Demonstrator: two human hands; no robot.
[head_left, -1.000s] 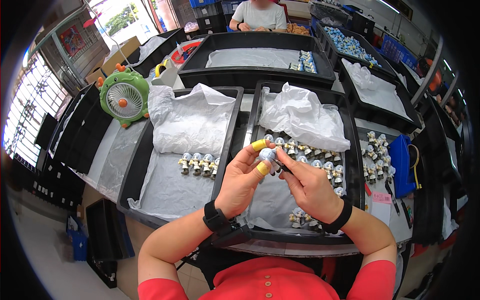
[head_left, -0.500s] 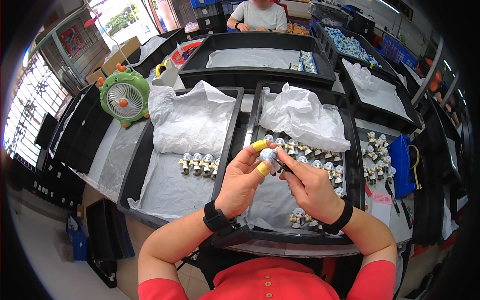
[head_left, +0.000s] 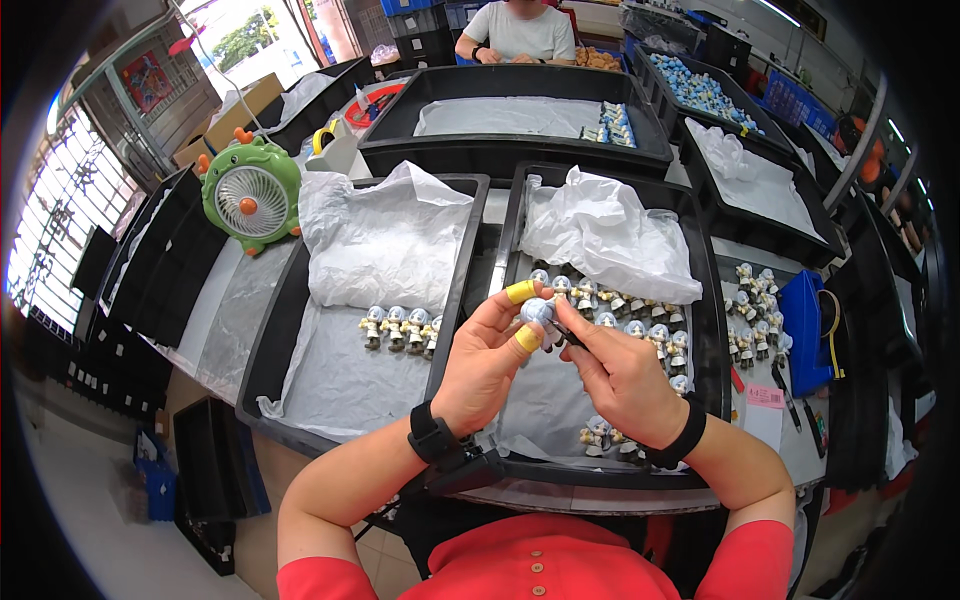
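Note:
My left hand (head_left: 478, 372) is closed on a small figurine (head_left: 537, 311) with pale blue hair, its head pinched between thumb and forefinger. Yellow tape wraps both of those fingertips. Closed round a slim dark tool (head_left: 572, 338), my right hand (head_left: 632, 385) brings its tip against the figurine; what kind of tool it is cannot be made out. Beneath both hands lies a black tray (head_left: 712, 375) with rows of similar figurines (head_left: 655, 338), partly covered by white paper. To its left, another black tray (head_left: 262, 365) holds a short row of figurines (head_left: 396, 325) on white paper.
A green fan (head_left: 250, 195) stands at the left. Right of the trays are more figurines (head_left: 752, 315), a blue bin (head_left: 803, 325) and a pink label (head_left: 765, 397). Beyond a large far tray (head_left: 515, 152) sits a person (head_left: 520, 35) in a pale shirt.

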